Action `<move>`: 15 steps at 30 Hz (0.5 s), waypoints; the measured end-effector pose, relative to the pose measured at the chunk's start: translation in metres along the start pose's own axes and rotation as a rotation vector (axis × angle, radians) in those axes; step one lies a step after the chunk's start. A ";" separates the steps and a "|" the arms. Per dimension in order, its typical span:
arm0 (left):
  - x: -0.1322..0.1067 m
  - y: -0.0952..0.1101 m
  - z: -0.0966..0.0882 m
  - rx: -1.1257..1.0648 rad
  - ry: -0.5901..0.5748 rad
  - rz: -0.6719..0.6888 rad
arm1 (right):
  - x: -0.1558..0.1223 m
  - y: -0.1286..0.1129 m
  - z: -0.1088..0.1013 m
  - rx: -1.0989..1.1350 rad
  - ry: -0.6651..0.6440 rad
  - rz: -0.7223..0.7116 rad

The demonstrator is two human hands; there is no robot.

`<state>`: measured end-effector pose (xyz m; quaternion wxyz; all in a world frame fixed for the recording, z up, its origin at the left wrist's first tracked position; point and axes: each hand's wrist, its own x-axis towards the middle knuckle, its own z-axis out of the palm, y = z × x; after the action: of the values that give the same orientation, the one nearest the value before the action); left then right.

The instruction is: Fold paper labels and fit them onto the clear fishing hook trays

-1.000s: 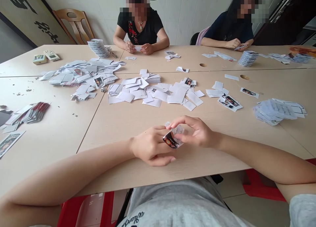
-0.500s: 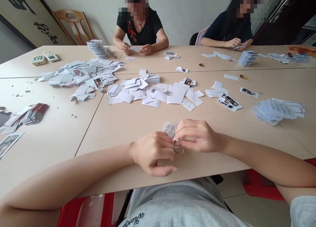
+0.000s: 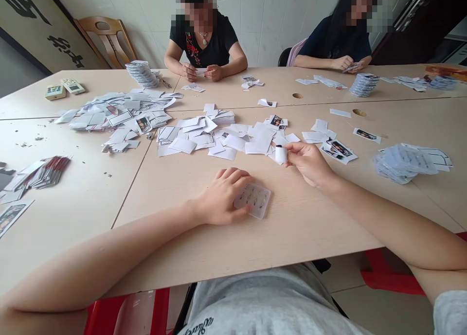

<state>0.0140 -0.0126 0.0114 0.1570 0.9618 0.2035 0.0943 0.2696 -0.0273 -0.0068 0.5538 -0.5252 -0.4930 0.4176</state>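
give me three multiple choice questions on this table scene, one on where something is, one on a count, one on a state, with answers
1. Where is the left hand?
A. gripping a stack of cards
B. resting on a clear plastic packet on the table
C. in the person's lap

2. How many remote controls lie at the far left of the table?
A. two
B. three
C. five

3. What is the white item in the right hand?
A. a flat sheet
B. a crumpled ball
C. a small white paper roll

Answers:
1. B, the fingers lie over the packet.
2. A, two sit side by side.
3. C, the fingertips pinch a small tube shape.
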 end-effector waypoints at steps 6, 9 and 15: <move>-0.002 0.005 0.006 0.040 0.051 -0.092 | -0.015 -0.009 0.014 0.198 -0.174 0.156; -0.002 0.007 0.009 0.070 0.104 -0.186 | -0.022 -0.013 0.021 0.254 -0.209 0.198; 0.001 0.007 0.012 0.185 0.311 -0.251 | -0.029 -0.004 0.038 0.292 -0.193 0.168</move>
<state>0.0203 -0.0210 0.0030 0.0455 0.9131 0.3511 0.2022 0.2269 -0.0491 -0.0078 0.5373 -0.4361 -0.4327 0.5778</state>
